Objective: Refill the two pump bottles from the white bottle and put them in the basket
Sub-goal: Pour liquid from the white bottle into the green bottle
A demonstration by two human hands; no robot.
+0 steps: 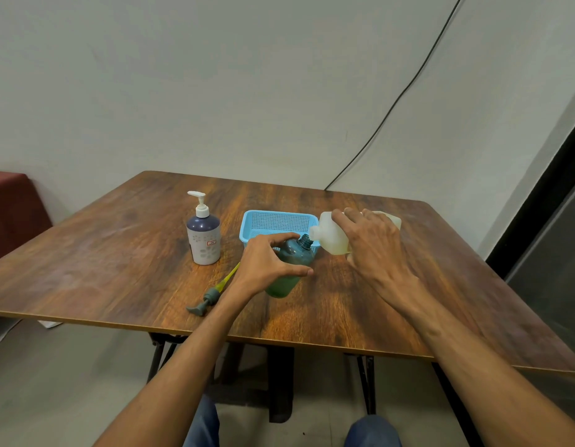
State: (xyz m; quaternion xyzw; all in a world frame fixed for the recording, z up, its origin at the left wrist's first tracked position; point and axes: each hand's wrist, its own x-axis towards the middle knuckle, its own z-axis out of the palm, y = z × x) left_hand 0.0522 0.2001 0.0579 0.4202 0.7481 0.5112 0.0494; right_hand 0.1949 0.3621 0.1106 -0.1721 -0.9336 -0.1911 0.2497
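Observation:
My left hand [267, 264] grips a teal pump bottle [291, 262] that stands on the table with its neck uncapped. My right hand [373, 243] holds the white bottle [331, 237] tipped on its side, its spout right at the teal bottle's neck. The teal bottle's pump head [212, 295], with its yellowish tube, lies on the table to the left. A second pump bottle [203, 233], white with a dark blue top and white pump, stands upright further left. The blue basket [263, 221] sits just behind the teal bottle.
The wooden table [118, 253] ends close to me at its front edge. A black cable [392, 104] runs down the wall behind the table. A dark red object [12, 204] stands at the far left.

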